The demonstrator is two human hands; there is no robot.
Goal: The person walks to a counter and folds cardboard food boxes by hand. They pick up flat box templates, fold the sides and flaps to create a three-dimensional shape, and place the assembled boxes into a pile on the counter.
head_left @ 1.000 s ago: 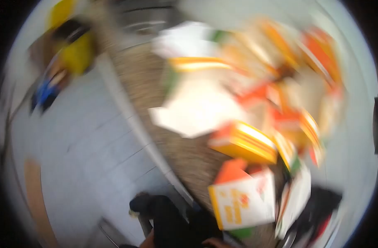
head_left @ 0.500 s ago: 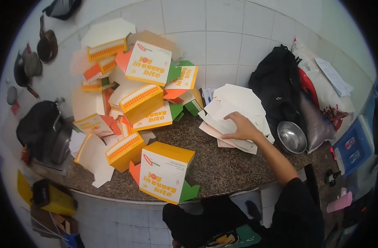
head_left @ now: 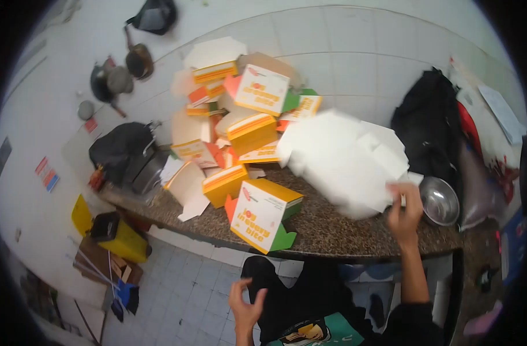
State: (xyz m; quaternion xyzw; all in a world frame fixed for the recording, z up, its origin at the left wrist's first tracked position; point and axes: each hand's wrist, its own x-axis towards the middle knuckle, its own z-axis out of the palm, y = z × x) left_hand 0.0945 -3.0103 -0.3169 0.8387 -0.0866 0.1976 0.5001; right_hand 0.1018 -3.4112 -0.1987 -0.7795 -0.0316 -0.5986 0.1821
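In my right hand is a flat, unfolded box blank, its plain white side toward me. The fingers pinch its lower right edge, and the blank is smeared by motion above the counter. Low in front of my body, my left hand holds nothing, with thumb and fingers apart. Nearest to it on the counter is a folded box reading "joy in every bite", with orange and green side flaps. Behind and left of that box lies a heap of similar yellow and white boxes.
A metal bowl, a black bag and a large sack stand on the counter's right. Another black bag sits at its left end. A yellow bin is on the floor; pans hang on the wall.
My right hand has lifted a blank off the white stack and moved right and nearer. My left hand has come into view. The whole view has shifted toward the left.
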